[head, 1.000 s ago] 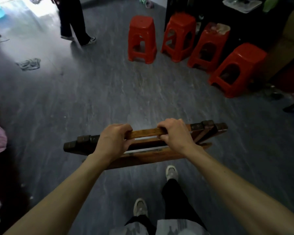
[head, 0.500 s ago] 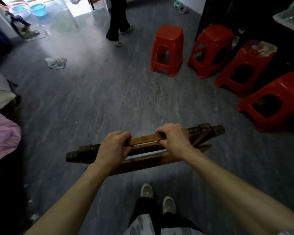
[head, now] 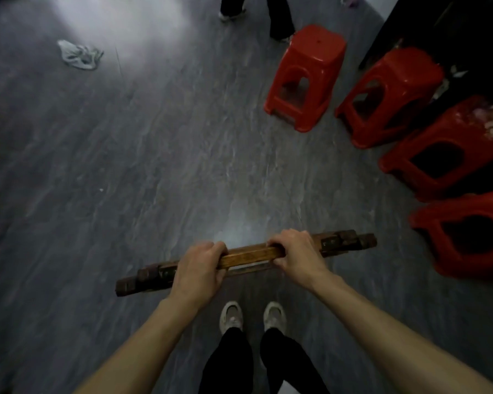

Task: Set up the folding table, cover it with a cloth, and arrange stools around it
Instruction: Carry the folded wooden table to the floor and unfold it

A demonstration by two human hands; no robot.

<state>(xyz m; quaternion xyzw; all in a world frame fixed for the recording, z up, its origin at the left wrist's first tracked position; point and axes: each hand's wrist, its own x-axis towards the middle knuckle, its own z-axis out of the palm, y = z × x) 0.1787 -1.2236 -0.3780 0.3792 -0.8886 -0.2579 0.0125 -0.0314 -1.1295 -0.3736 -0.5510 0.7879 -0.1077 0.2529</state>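
I hold a folded wooden table frame edge-up in front of my legs, above the grey floor. My left hand grips its top bar left of the middle. My right hand grips the same bar further right. Dark metal hinges show at both ends of the frame. Several red plastic stools stand in a row along the right: the nearest one beside the frame's right end, then another, a third and the farthest. No cloth for the table is in view.
Another person's legs stand at the top behind the farthest stool. A crumpled plastic bag lies on the floor at the upper left. Dark furniture fills the upper right corner. My shoes are just below the frame.
The view has swung down and left while I carry the frame forward; the stools now sit closer on my right. My grip on the bar is unchanged.
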